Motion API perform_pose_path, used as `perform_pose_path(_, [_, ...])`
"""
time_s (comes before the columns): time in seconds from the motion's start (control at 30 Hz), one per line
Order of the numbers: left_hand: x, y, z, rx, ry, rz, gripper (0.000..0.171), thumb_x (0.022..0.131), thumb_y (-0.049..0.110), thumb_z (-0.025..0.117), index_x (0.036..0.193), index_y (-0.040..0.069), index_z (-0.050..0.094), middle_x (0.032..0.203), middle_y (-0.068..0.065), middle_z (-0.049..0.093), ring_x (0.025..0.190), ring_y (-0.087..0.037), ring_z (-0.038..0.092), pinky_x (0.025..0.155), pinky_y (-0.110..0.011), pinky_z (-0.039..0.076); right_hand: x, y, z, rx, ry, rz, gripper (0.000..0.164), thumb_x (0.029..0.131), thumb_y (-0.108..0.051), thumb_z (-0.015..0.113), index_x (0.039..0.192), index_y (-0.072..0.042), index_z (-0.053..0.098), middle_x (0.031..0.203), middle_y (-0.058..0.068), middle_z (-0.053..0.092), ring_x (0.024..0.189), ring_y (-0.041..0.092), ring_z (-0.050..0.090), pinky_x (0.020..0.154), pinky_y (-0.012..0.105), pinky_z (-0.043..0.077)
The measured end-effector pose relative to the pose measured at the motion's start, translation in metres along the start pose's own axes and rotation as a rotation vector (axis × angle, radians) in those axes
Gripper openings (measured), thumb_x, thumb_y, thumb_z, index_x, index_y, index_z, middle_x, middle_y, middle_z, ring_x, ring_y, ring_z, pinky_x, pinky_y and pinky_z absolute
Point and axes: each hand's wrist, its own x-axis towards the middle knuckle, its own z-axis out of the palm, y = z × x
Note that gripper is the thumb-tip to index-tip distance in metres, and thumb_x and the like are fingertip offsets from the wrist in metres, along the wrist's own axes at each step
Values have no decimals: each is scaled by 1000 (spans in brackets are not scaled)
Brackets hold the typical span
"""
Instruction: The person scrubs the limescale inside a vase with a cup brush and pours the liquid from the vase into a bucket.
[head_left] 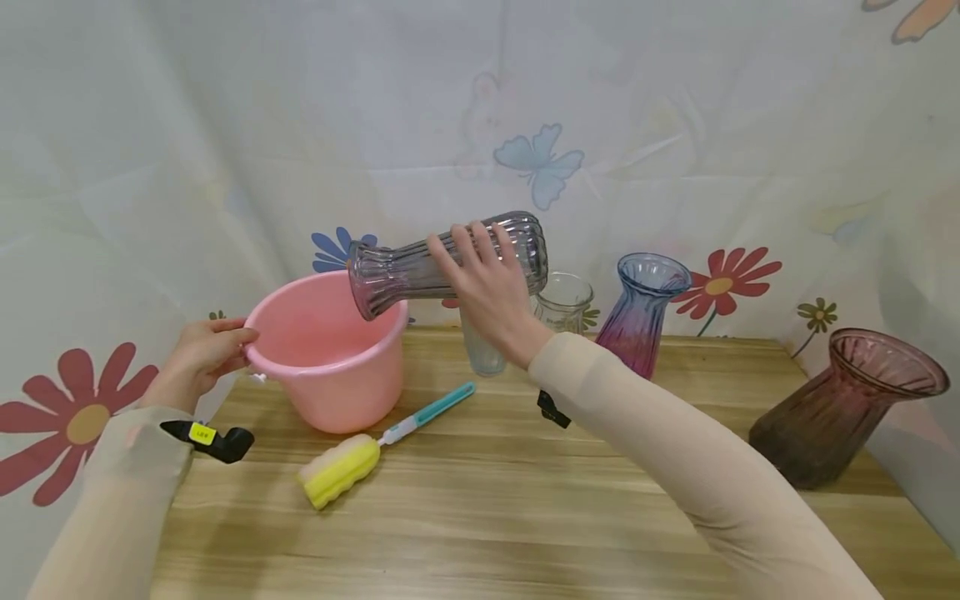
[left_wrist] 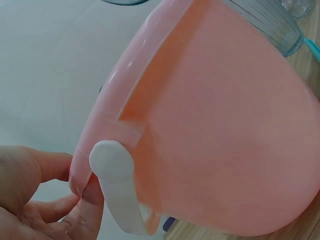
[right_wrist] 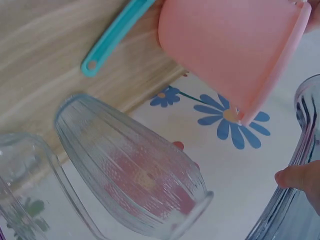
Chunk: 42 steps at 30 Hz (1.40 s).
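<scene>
A grey ribbed glass vase [head_left: 420,268] lies nearly level in the air, its flared mouth over the right rim of a pink plastic bucket [head_left: 345,392]. My right hand [head_left: 491,287] grips the vase around its body from above. At the bucket's left side, my left hand [head_left: 206,358] pinches the rim between thumb and fingers. The left wrist view shows this left hand [left_wrist: 45,195] close beside the bucket's white handle end [left_wrist: 115,185]. The inside bottom of the bucket is hidden in the head view.
A yellow sponge brush [head_left: 341,471] with a teal handle lies before the bucket. Behind my right arm stand a clear ribbed vase [right_wrist: 130,165], a clear glass jar [head_left: 564,292] and a blue-to-purple vase [head_left: 645,308]. A reddish-brown vase [head_left: 840,408] stands at the right.
</scene>
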Motion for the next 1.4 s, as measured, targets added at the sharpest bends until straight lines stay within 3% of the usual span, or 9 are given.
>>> perform_pose_path(0.37, [-2, 2, 0, -3, 5, -4, 62, 93, 24, 49, 141, -6, 25, 102, -10, 51, 66, 1, 61, 70, -20, 53, 12, -3, 10, -302, -21, -147, 98, 59, -63, 73, 136, -21, 31, 131, 10, 39, 123, 28, 35, 106, 43, 23])
perform_pose_path(0.57, [-1, 3, 2, 54, 13, 11, 63, 94, 28, 48, 140, -8, 25, 115, -20, 49, 70, 0, 60, 73, -23, 53, 4, -1, 11, -218, 9, -91, 97, 58, -60, 76, 137, -22, 32, 131, 10, 40, 123, 28, 37, 106, 44, 24])
perform_pose_path(0.73, [-8, 9, 4, 236, 76, 91, 71, 93, 40, 39, 139, -11, 22, 135, -33, 35, 113, -36, 50, 94, -49, 43, 0, 3, 6, -42, 49, 16, 95, 59, -57, 77, 136, -20, 36, 127, 11, 42, 117, 29, 40, 99, 45, 29])
perform_pose_path(0.8, [-12, 15, 8, 305, 149, 150, 71, 93, 42, 39, 140, -9, 24, 138, -32, 31, 123, -45, 37, 96, -56, 37, -2, 4, 3, 30, 64, 65, 93, 61, -56, 76, 136, -19, 37, 126, 11, 43, 115, 29, 40, 96, 46, 31])
perform_pose_path(0.9, [-21, 31, 26, 346, 297, 291, 60, 92, 37, 44, 138, 0, 35, 138, -26, 38, 124, -43, 37, 97, -58, 35, -6, 5, -2, 139, 86, 134, 88, 64, -54, 75, 135, -18, 38, 124, 11, 45, 111, 29, 42, 92, 46, 32])
perform_pose_path(1.07, [-36, 61, 75, 329, 411, 791, 43, 87, 20, 60, 126, 5, 52, 126, -16, 54, 116, -35, 49, 95, -51, 39, -16, 5, -13, 328, 93, 226, 87, 64, -56, 72, 134, -17, 37, 123, 11, 47, 107, 29, 44, 85, 45, 34])
perform_pose_path(1.2, [-51, 80, 117, 248, 212, 1046, 51, 83, 13, 65, 131, 7, 47, 126, -14, 56, 111, -32, 56, 92, -45, 45, -24, 5, -23, 514, 82, 291, 91, 62, -55, 75, 134, -14, 37, 121, 9, 48, 106, 27, 46, 85, 42, 36])
perform_pose_path(1.33, [-58, 89, 157, 65, -90, 1015, 62, 87, 11, 60, 142, 18, 33, 136, -7, 48, 121, -27, 50, 98, -43, 41, -36, 2, -28, 706, 59, 345, 89, 63, -46, 78, 134, -10, 38, 119, 9, 51, 105, 23, 49, 87, 40, 41])
perform_pose_path(1.4, [-57, 88, 173, -17, -181, 988, 62, 88, 10, 59, 143, 19, 30, 138, -6, 46, 124, -24, 46, 100, -43, 39, -45, 1, -28, 793, 40, 374, 87, 64, -41, 78, 134, -9, 37, 121, 9, 52, 106, 22, 50, 87, 39, 43])
